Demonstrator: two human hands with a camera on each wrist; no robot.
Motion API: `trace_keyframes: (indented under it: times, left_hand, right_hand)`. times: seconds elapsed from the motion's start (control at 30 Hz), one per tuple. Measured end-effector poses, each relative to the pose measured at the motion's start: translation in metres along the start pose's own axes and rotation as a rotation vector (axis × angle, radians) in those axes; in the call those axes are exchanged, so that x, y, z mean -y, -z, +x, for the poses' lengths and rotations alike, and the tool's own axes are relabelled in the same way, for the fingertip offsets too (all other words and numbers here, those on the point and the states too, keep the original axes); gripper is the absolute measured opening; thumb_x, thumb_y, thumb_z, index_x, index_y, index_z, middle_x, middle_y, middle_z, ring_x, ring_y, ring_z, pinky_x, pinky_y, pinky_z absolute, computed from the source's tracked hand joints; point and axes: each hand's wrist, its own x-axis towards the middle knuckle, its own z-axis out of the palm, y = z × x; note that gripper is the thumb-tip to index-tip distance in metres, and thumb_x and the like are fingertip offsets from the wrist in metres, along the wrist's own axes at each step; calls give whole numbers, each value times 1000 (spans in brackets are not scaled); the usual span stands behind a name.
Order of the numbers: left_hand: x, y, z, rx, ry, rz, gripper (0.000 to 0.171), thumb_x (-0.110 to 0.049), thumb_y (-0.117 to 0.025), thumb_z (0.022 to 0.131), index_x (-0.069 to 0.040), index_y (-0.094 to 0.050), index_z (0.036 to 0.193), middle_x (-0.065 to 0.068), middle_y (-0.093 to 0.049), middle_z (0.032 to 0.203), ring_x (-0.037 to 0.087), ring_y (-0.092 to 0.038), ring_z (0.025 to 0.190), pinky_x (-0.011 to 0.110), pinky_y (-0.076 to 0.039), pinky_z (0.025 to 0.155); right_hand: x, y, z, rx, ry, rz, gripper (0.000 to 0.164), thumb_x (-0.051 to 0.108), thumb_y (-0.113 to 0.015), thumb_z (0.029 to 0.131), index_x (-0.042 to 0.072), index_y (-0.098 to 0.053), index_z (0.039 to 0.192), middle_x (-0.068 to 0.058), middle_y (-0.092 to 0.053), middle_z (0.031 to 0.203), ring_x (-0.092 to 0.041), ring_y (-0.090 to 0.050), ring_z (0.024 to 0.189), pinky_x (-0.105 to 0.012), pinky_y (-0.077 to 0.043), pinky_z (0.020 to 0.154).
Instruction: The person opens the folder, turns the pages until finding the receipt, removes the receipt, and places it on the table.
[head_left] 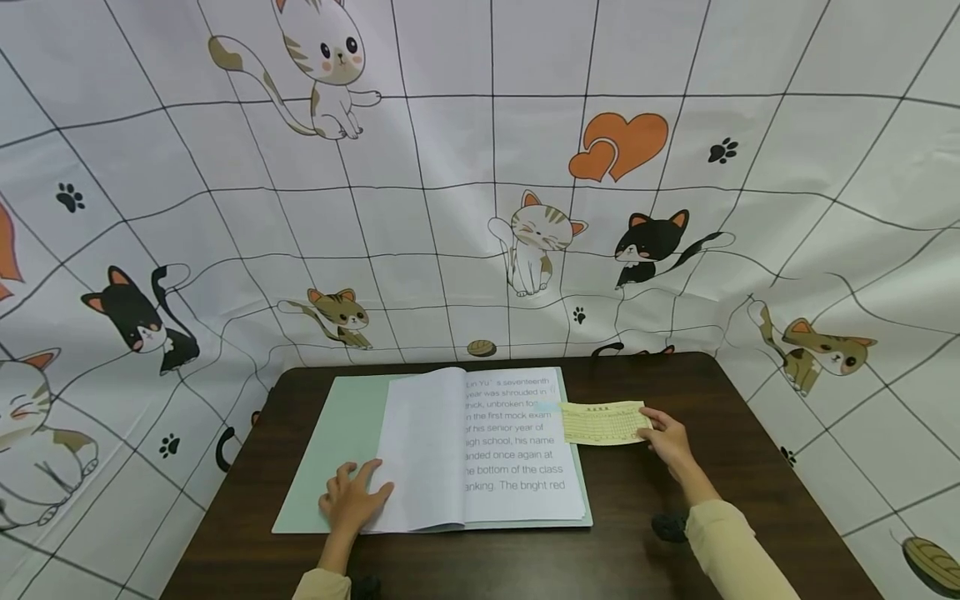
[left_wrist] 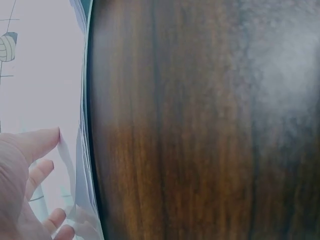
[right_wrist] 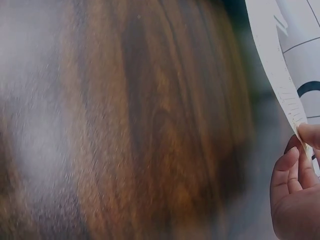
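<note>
An open book (head_left: 517,467) with large printed text on its right page and a blank left page lies on a pale green cover. My left hand (head_left: 351,498) rests with spread fingers at the left edge of the blank page (head_left: 423,454); in the left wrist view its thumb and fingers (left_wrist: 42,140) lie against white paper. My right hand (head_left: 670,440) pinches the right end of a yellow printed slip (head_left: 603,423). A light blue strip (head_left: 547,407) at the slip's left end overlaps the text page. In the right wrist view the slip (right_wrist: 277,65) appears edge-on between thumb and fingers.
The book's pale green cover (head_left: 318,467) extends left past the pages. Beneath it is a dark brown wooden table (head_left: 480,562). A white cloth (head_left: 450,225) with grid lines and cartoon cats hangs behind and at both sides.
</note>
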Motion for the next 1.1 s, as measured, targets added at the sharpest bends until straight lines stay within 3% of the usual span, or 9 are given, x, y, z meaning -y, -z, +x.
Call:
trace_keyframes:
  times: [0.2, 0.3, 0.6, 0.87, 0.97, 1.1]
  left_hand:
    - [1, 1, 2, 14, -6, 18, 52, -37, -66, 87, -14, -56, 133, 28, -33, 138, 52, -32, 119, 67, -25, 88]
    - [2, 1, 3, 9, -7, 21, 52, -36, -66, 87, -14, -56, 132, 29, -33, 138, 53, -32, 119, 67, -25, 87]
    - [4, 4, 1, 10, -2, 37, 51, -36, -67, 86, -14, -57, 130, 28, -35, 136, 53, -32, 120, 67, -26, 87]
    - [3, 6, 4, 33, -18, 42, 52, -36, -68, 85, -12, -57, 130, 29, -35, 135, 52, -32, 119, 65, -27, 84]
    - [2, 8, 5, 46, -17, 45, 52, -36, -68, 86, -12, -57, 130, 29, -35, 135, 52, -32, 118, 65, -28, 83]
    - [-2, 13, 4, 46, -31, 51, 52, -35, -68, 86, -10, -56, 130, 30, -35, 133, 52, -32, 118, 65, -29, 83]
  right_hand:
    - [-4, 7, -3, -4, -10, -20, 51, 7, -57, 93, -4, -45, 141, -29, -55, 130, -5, -53, 79, -24, -47, 66]
    - [-11, 10, -1, -11, 30, 16, 48, 7, -60, 90, -1, -51, 137, -23, -62, 122, -7, -53, 79, -24, -46, 64]
    - [-14, 16, -6, 26, -5, -80, 51, 7, -56, 93, -5, -43, 141, -33, -49, 137, -10, -50, 78, -24, -42, 63]
    - [-18, 26, -8, -35, 8, -137, 54, 8, -58, 91, -6, -44, 141, -33, -52, 135, 5, -48, 81, -17, -43, 67]
    - [-19, 28, -9, -46, 2, -162, 54, 8, -59, 91, -6, -45, 141, -33, -50, 137, -4, -52, 83, -19, -44, 65]
    - [-18, 30, -8, -38, 8, -185, 55, 10, -58, 93, -5, -41, 143, -34, -45, 141, -32, -60, 101, -23, -49, 71]
